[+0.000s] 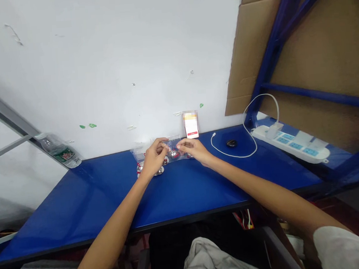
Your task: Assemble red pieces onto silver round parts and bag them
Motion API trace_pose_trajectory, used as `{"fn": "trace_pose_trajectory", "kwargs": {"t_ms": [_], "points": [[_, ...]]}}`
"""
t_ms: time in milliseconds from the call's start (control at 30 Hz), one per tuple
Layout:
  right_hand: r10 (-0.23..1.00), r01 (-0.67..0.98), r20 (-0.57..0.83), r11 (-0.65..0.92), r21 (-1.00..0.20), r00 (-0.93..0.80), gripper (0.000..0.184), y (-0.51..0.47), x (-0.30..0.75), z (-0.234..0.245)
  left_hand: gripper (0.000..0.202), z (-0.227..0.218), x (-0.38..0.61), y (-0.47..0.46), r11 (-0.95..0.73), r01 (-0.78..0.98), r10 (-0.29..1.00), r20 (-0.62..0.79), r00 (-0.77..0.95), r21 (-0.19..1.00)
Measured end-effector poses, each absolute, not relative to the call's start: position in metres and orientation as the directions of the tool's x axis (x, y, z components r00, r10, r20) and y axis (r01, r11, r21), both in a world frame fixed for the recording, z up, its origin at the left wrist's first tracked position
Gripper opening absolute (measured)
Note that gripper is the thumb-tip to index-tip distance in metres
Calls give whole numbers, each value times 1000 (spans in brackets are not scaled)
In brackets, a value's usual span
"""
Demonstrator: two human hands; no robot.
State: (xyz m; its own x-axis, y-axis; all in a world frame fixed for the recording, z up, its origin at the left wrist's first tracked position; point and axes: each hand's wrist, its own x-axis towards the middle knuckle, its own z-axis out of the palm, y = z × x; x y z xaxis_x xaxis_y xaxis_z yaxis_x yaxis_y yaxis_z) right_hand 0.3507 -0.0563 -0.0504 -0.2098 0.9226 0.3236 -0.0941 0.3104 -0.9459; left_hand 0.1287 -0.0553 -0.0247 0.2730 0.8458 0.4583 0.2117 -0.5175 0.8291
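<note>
Both my arms reach forward over a blue table (184,192). My left hand (154,156) and my right hand (195,150) are closed in pinches on a clear plastic bag (174,145) near the wall. Inside and around the bag lie small shiny silver and red round pieces (173,153). More silver pieces (159,171) rest on the table just under my left hand. What exactly the fingers pinch inside the bag is too small to make out.
A plastic water bottle (59,151) lies at the back left. A small white and red card (191,125) leans on the wall. A white cable (243,150), a dark round object (231,143) and a white power strip (292,144) lie at the right, below blue shelving and cardboard.
</note>
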Motion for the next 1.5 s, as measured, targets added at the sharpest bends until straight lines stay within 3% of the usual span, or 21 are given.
{"fn": "trace_pose_trajectory", "kwargs": {"t_ms": [300,467,567,633,733,800,867,1000,1100,1233,1367,1500], "points": [[935,-122,308,290,-949,-175,43,-58,351,-48,39,-28,133,-53,-387,110,908,358,220,915],[926,-97,294,278,-956,-237,45,-62,350,-42,40,-31,136,-55,-441,142,883,399,248,886],[918,-59,320,315,-947,-235,45,-63,350,-40,51,-31,136,-61,-483,182,866,436,245,857],[921,-40,336,334,-942,-199,43,-63,350,-40,57,-29,134,-65,-575,246,818,541,195,781],[923,-32,324,324,-945,-210,44,-63,351,-40,50,-22,131,-70,-736,417,658,709,253,534],[909,-23,329,334,-942,-256,45,-63,352,-39,40,-18,129,-72,-794,486,564,739,369,364],[888,-5,359,373,-928,-288,45,-62,354,-38,34,-17,128,-71,-820,494,524,727,444,290],[853,41,417,451,-892,-313,39,-61,359,-36,29,-22,126,-63,-821,448,560,653,510,354],[856,116,452,490,-864,-251,35,-60,363,-33,30,-29,125,-57,-770,471,632,622,463,431],[775,260,597,632,-730,-207,55,-63,367,-30,30,-30,124,-56,-730,496,677,592,437,469],[764,337,570,645,-686,-301,15,-67,365,-27,32,-23,126,-61,-743,468,666,599,445,479],[812,321,532,584,-746,-241,18,-69,363,-26,30,-20,131,-64,-700,422,714,557,425,575]]}}
